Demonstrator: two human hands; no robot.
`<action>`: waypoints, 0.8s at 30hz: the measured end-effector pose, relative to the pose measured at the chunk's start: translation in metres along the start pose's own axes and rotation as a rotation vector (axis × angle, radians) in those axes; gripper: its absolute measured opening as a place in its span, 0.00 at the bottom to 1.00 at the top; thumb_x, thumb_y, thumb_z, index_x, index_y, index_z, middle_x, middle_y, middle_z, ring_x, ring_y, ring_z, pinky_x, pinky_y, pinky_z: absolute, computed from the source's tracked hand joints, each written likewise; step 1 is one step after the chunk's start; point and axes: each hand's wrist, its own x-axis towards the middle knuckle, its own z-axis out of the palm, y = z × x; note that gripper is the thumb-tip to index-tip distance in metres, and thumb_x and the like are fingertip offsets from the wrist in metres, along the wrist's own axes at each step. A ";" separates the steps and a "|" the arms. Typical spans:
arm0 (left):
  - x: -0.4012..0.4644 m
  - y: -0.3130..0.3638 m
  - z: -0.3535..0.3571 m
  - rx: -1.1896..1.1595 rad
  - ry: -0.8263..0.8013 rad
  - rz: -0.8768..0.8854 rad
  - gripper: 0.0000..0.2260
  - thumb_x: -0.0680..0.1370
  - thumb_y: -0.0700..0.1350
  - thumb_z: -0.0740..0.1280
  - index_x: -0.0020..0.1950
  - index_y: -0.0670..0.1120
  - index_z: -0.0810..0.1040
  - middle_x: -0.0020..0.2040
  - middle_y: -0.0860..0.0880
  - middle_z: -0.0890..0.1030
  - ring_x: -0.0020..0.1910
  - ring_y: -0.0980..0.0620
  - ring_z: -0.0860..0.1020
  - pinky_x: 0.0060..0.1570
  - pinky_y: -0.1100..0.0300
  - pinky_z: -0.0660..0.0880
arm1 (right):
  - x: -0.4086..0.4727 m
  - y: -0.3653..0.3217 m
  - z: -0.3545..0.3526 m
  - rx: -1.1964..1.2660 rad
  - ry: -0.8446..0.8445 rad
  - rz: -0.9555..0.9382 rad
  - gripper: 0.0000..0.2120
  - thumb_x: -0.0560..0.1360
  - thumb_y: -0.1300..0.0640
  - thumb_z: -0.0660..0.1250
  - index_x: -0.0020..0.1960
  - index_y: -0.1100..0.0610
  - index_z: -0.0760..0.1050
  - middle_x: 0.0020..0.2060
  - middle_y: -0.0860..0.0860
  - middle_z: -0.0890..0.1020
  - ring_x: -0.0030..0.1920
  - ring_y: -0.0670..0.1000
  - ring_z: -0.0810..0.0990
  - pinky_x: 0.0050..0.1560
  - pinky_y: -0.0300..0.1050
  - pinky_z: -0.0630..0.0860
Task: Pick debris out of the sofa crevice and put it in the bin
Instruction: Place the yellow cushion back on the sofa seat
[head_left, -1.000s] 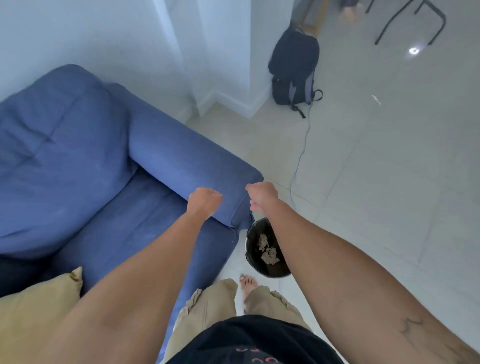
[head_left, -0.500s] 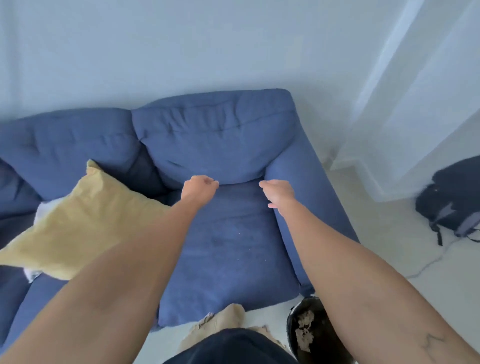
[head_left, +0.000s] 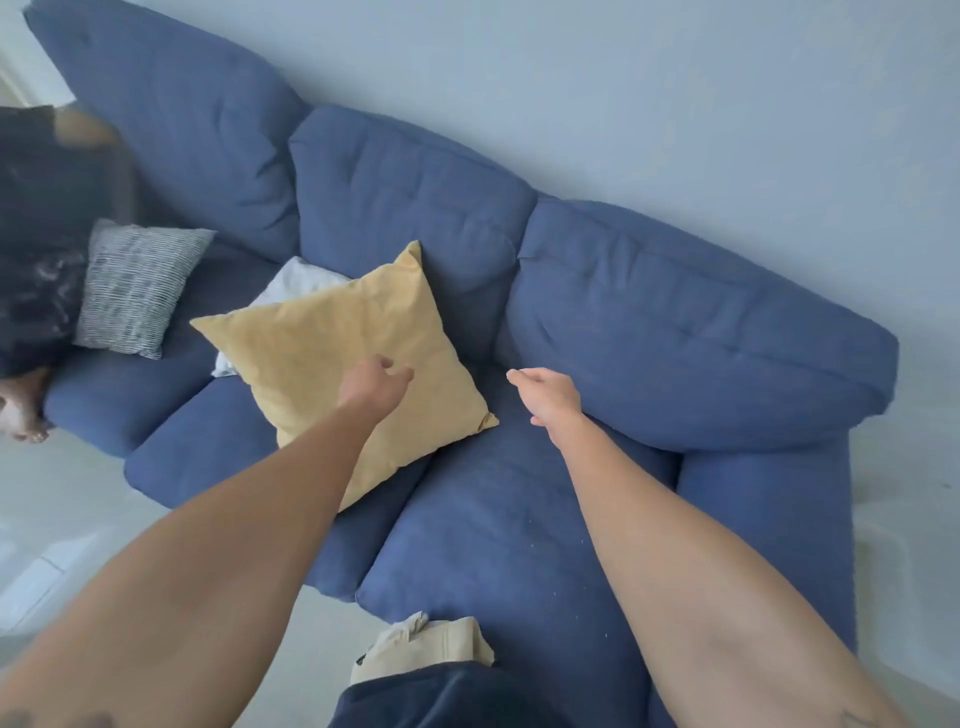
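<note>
both hands (head_left: 374, 382) now loosely uncurled

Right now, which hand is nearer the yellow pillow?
Left. The left hand is over the yellow pillow, fingers loosely open above its lower right part. The right hand is off to the pillow's right, over the blue seat cushion.
</note>
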 end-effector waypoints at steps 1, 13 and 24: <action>0.010 -0.011 -0.008 -0.011 0.008 -0.039 0.25 0.79 0.56 0.63 0.73 0.45 0.69 0.68 0.45 0.74 0.66 0.43 0.74 0.60 0.52 0.73 | 0.010 -0.011 0.014 -0.013 -0.023 0.000 0.18 0.76 0.48 0.65 0.59 0.60 0.78 0.59 0.55 0.81 0.59 0.54 0.78 0.63 0.53 0.77; 0.122 -0.123 -0.095 -0.193 0.138 -0.476 0.35 0.76 0.63 0.63 0.76 0.44 0.62 0.73 0.44 0.67 0.67 0.41 0.73 0.59 0.48 0.72 | 0.129 -0.124 0.164 -0.212 -0.190 0.014 0.32 0.74 0.40 0.67 0.74 0.49 0.66 0.72 0.48 0.71 0.71 0.53 0.70 0.70 0.51 0.69; 0.194 -0.168 -0.102 -0.325 0.140 -0.660 0.43 0.74 0.67 0.64 0.79 0.45 0.54 0.78 0.47 0.61 0.74 0.42 0.65 0.67 0.47 0.68 | 0.239 -0.153 0.226 -0.294 -0.102 0.073 0.45 0.69 0.38 0.72 0.78 0.47 0.55 0.74 0.50 0.66 0.73 0.56 0.67 0.71 0.57 0.68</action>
